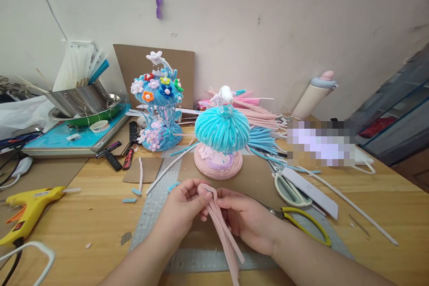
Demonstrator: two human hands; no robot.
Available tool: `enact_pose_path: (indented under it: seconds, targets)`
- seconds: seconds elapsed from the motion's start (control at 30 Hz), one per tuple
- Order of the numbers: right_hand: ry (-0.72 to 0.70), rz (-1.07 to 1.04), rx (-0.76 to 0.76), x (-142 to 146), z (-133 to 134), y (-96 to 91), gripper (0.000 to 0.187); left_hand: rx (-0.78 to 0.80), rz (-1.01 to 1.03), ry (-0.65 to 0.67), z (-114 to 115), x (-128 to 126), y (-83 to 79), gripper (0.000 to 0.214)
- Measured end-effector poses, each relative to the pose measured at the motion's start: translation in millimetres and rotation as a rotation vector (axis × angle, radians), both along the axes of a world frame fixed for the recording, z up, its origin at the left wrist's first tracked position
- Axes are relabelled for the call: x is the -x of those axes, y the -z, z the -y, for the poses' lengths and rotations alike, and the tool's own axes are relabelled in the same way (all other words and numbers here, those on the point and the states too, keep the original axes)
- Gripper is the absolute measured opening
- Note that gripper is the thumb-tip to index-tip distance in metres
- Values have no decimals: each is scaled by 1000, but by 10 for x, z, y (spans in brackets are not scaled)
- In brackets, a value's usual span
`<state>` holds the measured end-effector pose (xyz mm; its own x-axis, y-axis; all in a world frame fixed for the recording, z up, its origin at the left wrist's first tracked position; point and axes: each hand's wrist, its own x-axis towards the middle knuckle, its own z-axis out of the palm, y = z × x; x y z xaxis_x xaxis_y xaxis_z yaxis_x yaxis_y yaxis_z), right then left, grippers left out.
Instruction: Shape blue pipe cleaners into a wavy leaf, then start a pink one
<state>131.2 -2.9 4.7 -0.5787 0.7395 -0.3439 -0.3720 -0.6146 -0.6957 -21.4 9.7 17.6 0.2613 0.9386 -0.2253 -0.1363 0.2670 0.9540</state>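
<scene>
A bunch of pink pipe cleaners [221, 228] hangs from my hands above the grey cutting mat, its upper end bent over in a loop. My left hand [187, 203] pinches the bent end between thumb and fingers. Beside it, my right hand [246, 216] has its thumb and fingertips closed on the same strands, just below the bend; some of its fingers are hidden behind the bunch. Just beyond my hands stands a lamp-like craft piece with a turquoise pipe-cleaner dome [222, 129] on a round pink base [217, 170].
A finished-looking blue flowered craft lamp [157, 98] stands back left. At left lies a yellow glue gun [31, 208]. Yellow-handled pliers [306, 223] and pale green-handled scissors [291, 190] lie at right. Loose pipe cleaners [261, 140] are piled behind, near a leaning bottle [313, 96].
</scene>
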Motion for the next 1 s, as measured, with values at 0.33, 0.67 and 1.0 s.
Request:
enact_pose_path:
  seconds: [0.33, 0.67, 1.0]
  targets:
    - [57, -5, -7, 1, -11, 16, 12, -11, -8, -59, 4, 6, 10, 23]
    - [25, 2, -24, 21, -3, 23, 18, 55, -2, -40, 1, -11, 17, 23]
    - [-24, 31, -48, 32, 10, 9, 23, 146, 49, -27, 9, 5, -6, 22]
